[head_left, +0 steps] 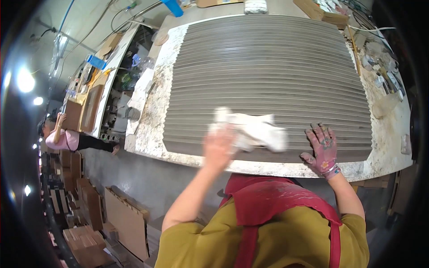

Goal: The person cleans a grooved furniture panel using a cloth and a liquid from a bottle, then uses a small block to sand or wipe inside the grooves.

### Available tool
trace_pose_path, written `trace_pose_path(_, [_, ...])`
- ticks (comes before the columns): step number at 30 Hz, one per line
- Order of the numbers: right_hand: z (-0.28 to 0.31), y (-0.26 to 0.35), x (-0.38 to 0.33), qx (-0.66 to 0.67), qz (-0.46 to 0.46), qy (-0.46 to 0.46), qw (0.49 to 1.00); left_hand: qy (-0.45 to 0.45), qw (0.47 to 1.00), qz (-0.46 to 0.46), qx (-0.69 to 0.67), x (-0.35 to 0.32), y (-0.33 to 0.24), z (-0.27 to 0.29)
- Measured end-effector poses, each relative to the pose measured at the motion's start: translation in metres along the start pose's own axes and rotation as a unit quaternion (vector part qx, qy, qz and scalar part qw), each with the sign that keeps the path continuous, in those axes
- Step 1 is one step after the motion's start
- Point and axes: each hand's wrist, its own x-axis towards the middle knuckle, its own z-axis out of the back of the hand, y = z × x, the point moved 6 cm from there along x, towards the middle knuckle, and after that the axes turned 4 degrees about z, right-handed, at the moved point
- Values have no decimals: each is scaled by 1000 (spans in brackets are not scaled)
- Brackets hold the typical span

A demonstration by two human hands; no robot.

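Observation:
A large grey-brown ribbed panel [268, 67] lies flat on the white, stained worktable [156, 94], its ridges running left to right. My bare left hand [219, 145] is on a white cloth [257, 129] over the panel's near left part; hand and cloth are blurred by motion, and the grip is partly hidden. At the near right, my right hand [322, 149] wears a pink, dirt-stained glove with a flower pattern. It rests flat on the panel with fingers spread, holding nothing.
Clear bags and scraps [384, 96] clutter the table's right side. An open cardboard box [324, 13] stands at the far right, a blue container [173, 6] at the far left. Another person [67, 136] works at a bench on the left. Flat cardboard [127, 223] leans below.

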Motion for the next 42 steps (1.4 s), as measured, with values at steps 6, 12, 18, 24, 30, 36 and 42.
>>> trace_pose_path(6, [-3, -20, -5, 39, -56, 44, 997, -114, 944, 306, 50, 17, 207, 75])
trace_pose_path(12, [18, -138, 63, 64, -145, -156, 975, -98, 991, -69, -54, 164, -47, 43])
trace_pose_path(18, [-48, -239, 56, 21, -308, 55, 950, 23, 963, -262, -61, 174, -89, 4])
trace_pose_path(24, [-32, -224, 58, 37, -317, 64, 945, -132, 977, 14, 167, 220, 147, 40])
trace_pose_path(30, [-31, -225, 64, 32, -324, 72, 943, -47, 932, -219, -286, 352, -125, -21])
trace_pose_path(36, [-34, -227, 46, 28, -342, 55, 938, 57, 925, -259, -272, 330, -93, -81])
trace_pose_path(42, [-46, -233, 73, 5, -274, -4, 962, -125, 868, -164, -451, 352, 128, -24])
